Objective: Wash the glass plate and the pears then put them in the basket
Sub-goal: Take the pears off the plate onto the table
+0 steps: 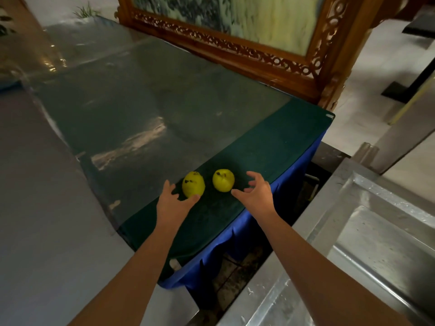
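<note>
Pears, two round yellow-green ones with dark specks: left pear point(193, 184) and right pear point(223, 180) sit side by side on the green glass-topped table point(270, 142), speckled tops facing up. Left hand point(173, 203) spreads wide, its thumb touching the left pear; right hand point(255, 191) spreads wide just beside the right pear.

The steel sink point(386, 243) runs off the right edge.

A table point(270, 142) with a dark green top under a sheet of glass and a blue skirt along its edge carries two yellow-green pears with dark spots, the left pear point(193, 184) just beside the right pear point(223, 180), near the front edge.
</note>
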